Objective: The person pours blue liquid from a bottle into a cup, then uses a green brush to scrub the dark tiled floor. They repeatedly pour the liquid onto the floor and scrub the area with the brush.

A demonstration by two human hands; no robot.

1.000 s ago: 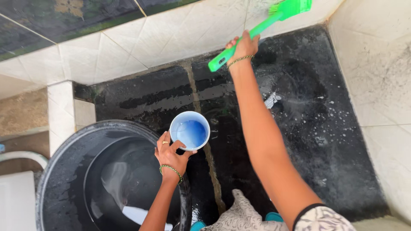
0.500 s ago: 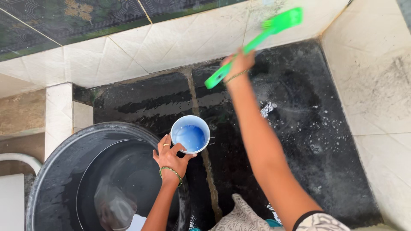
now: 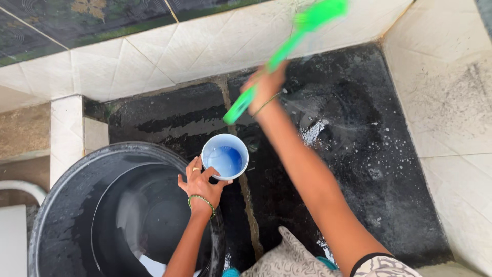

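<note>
The right hand (image 3: 265, 84), gripping the green brush (image 3: 287, 48), has swung left along the white wall tiles (image 3: 169, 51). The left hand (image 3: 200, 182) keeps holding the blue cup (image 3: 225, 156) above the wet black floor (image 3: 359, 154), beside the black tub (image 3: 66, 205).

The right hand (image 3: 266, 84) has swung the green brush (image 3: 287, 48) leftward along the white wall tiles (image 3: 169, 56).

Left hand (image 3: 200, 183): ring on one finger, green beaded bracelet (image 3: 201, 200) at the wrist. Right hand (image 3: 264, 84), blurred: thin chain-like bracelet (image 3: 266, 104) at the wrist. Both forearms bare. Right upper arm: short patterned sleeve (image 3: 385, 265), pale grey-white print, dark trim at the hem. Same patterned fabric (image 3: 287, 259) over the lap.
</note>
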